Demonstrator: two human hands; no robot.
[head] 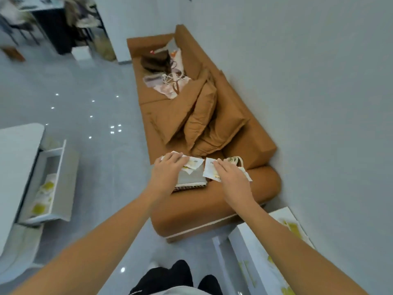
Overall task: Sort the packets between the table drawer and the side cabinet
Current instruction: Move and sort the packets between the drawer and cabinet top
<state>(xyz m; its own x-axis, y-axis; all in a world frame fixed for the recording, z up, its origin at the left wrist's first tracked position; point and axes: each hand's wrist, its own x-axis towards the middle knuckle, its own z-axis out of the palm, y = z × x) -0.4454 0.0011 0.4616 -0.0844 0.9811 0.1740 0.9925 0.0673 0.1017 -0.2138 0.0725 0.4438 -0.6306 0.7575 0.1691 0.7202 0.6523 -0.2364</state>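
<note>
Head view looks down on both bare arms reaching to the middle of the frame, over the near end of a brown sofa (212, 201). Left hand (168, 169) lies palm-down on a small heap of white-and-yellow packets (194, 163); its fingers are straight and slightly spread, their tips at the far edge of the heap, and the packets stick out from under them toward the right. That heap rests on a grey box (191, 179) with a patterned lower edge, set on the sofa seat. Right hand (230, 176) lies just right of it on a single packet (209, 170); its fingers are extended and close together, pointing to the upper left, with the packet's left part showing beyond the fingertips. Whether the thumb is under the packet cannot be told. Behind this hand sits a pale cloth bag (236, 161).

At the left edge of the frame a white table (14, 150) has its drawer (61, 167) pulled open, with yellow-marked packets (43, 196) lying inside. In the lower right corner stands a white side cabinet (246, 241), more yellow-marked packets (294, 227) on its top. Brown cushions (202, 118) lean on the sofa back in mid-frame, and blurred clothing (163, 67) lies on its far end.
</note>
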